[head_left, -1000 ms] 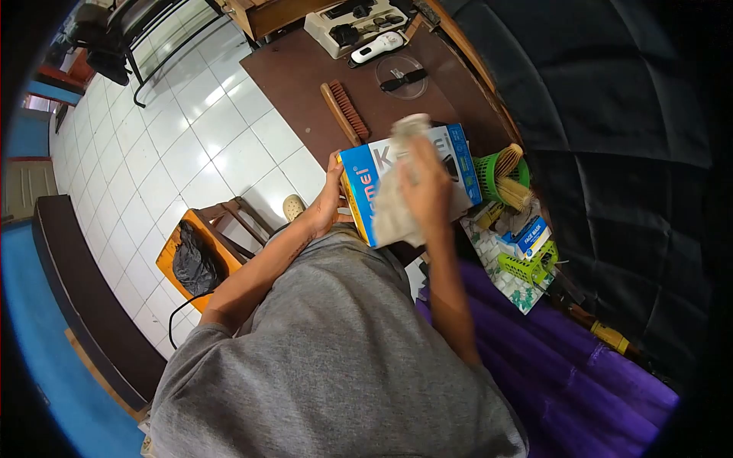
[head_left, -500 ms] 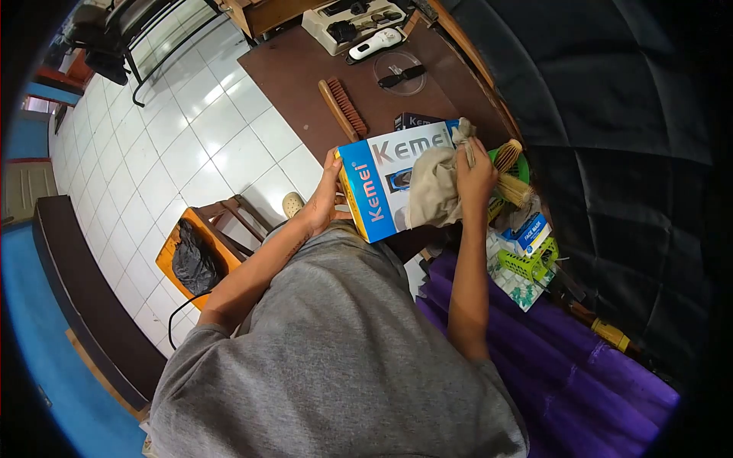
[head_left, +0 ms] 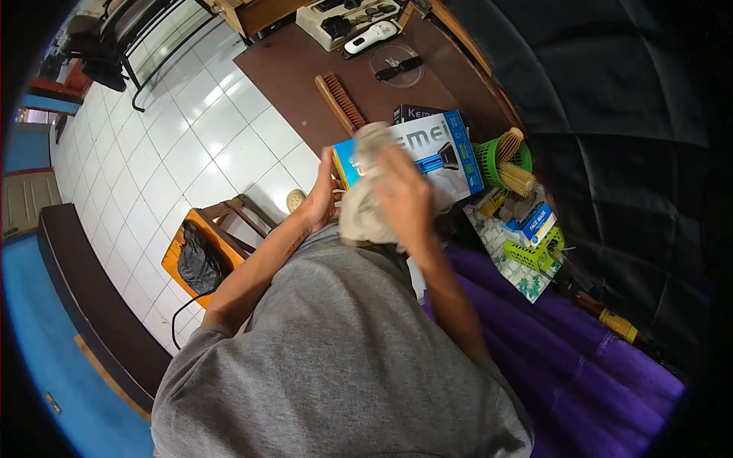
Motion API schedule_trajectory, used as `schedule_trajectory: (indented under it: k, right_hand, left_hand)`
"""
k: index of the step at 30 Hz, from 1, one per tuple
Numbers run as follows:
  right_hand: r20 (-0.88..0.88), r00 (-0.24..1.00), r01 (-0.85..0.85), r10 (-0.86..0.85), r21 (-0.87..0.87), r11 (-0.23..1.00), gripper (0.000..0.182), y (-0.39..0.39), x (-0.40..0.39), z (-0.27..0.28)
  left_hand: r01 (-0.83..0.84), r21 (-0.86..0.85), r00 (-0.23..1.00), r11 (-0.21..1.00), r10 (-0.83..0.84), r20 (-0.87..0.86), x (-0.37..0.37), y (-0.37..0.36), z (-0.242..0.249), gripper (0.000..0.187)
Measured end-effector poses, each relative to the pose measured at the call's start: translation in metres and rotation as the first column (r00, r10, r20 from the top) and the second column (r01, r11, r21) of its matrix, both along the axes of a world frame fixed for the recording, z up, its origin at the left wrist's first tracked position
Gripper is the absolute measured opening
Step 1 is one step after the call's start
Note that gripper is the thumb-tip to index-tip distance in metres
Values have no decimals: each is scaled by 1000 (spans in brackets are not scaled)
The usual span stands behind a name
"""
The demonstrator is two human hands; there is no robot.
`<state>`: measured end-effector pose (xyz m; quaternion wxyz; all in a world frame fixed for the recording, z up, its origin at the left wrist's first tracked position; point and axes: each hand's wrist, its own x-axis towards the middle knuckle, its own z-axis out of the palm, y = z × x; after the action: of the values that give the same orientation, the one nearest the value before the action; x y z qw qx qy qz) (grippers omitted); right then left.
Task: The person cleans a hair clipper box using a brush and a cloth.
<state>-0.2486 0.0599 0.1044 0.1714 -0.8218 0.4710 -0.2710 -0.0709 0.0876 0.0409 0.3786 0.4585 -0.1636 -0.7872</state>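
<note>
A blue and white Kemei box (head_left: 458,160) is held up in front of the body, above the brown table's near edge. My left hand (head_left: 324,200) grips its left end, fingers closed around the edge. Over the left part of the box front lies a beige cloth (head_left: 359,210), bunched and partly blurred. Pressed on that cloth is my right hand (head_left: 405,195), smeared by motion, with the cloth held under its fingers. The cloth hides much of the box's lettering.
On the brown table (head_left: 290,69) are a wooden brush (head_left: 340,103), a white clipper (head_left: 372,38) and a round lid (head_left: 397,66). A green basket (head_left: 504,162) and a face mask box (head_left: 532,223) stand right. An orange stool (head_left: 183,248) bears a black bag (head_left: 200,259).
My right hand has moved left across the box with the cloth, uncovering the box's right side and covering its left side. My left hand still holds the left end.
</note>
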Motion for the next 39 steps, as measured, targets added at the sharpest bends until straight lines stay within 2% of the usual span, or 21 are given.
schedule_trajectory:
  k: [1,2,4,8,10,12,14,15,17,19,21,23,24,26,29,30,32,35,37,38,39]
  right_hand:
    - [22,994,106,-106,-17,994,47,-15,-19,-10]
    - [-36,979,201,-203,-46,979,44,-31,-39,-13]
    - [-76,920,383,-383,-18,923,40,-59,-79,-17]
    - [-105,900,423,-423,-28,906,43,-69,-90,-18]
    - [-175,924,322,-341,-126,938,42,-53,-62,-22]
    - [-51,988,140,-144,-82,987,44,-27,-21,-15]
    - [22,993,-115,115,-6,993,49,1,16,3]
    - [45,982,-180,183,-78,981,48,18,30,-5]
    - [31,979,-200,202,-61,978,48,30,37,5]
    - [77,982,-175,173,15,984,48,19,23,0]
    - [51,998,-45,42,59,997,46,0,1,7]
    - [59,981,184,-186,38,982,43,-29,-35,-11]
    - [-54,958,285,-283,31,958,41,-43,-53,-13]
    - [-73,917,397,-393,46,917,42,-66,-84,-16]
    - [-133,905,403,-404,-35,915,45,-69,-82,-18]
    - [-144,906,385,-397,-107,917,42,-65,-72,-22]
    - [-114,956,264,-269,-56,963,40,-48,-39,-14]
    - [30,999,-33,35,-71,997,44,-13,16,-1]
    - [32,992,-115,120,-117,986,39,6,41,-4]
    - [60,990,-118,124,-97,988,38,9,40,-5]
    - [87,988,-124,131,-77,989,37,9,40,-5]
  left_hand:
    - [26,83,992,996,-36,125,-1,-2,9,75]
    - [24,2,994,1000,-25,106,-1,-2,21,59]
    - [17,-8,992,1000,-16,125,-2,-2,30,59]
    - [8,-38,990,999,-3,143,-4,0,33,61]
    - [21,-33,993,999,-17,118,-2,0,27,63]
    - [40,-25,995,999,-37,97,0,0,8,66]
    - [4,-119,998,993,-12,-65,1,1,-30,71]
    - [9,-116,998,993,-16,-60,4,6,-42,71]
    - [71,-272,997,960,-64,36,9,16,-58,74]
    - [117,-316,989,941,-81,124,8,13,-50,75]
    - [8,67,988,998,-18,156,-1,1,6,73]
    - [55,-5,983,998,-53,174,0,1,13,73]
    - [75,-15,984,997,-72,161,1,1,13,70]
    - [96,-25,985,995,-91,148,3,1,12,68]
    - [104,-24,982,994,-99,158,1,-1,8,66]
    - [89,-16,985,996,-86,147,1,-1,4,65]
    - [77,-6,987,997,-76,139,0,-3,5,65]
    - [71,46,987,996,-76,139,0,1,2,68]
    - [178,-270,980,946,-147,131,4,7,-17,73]
    - [87,-306,986,948,-37,165,1,14,-16,73]
    - [86,-305,985,948,-36,167,0,11,-15,73]
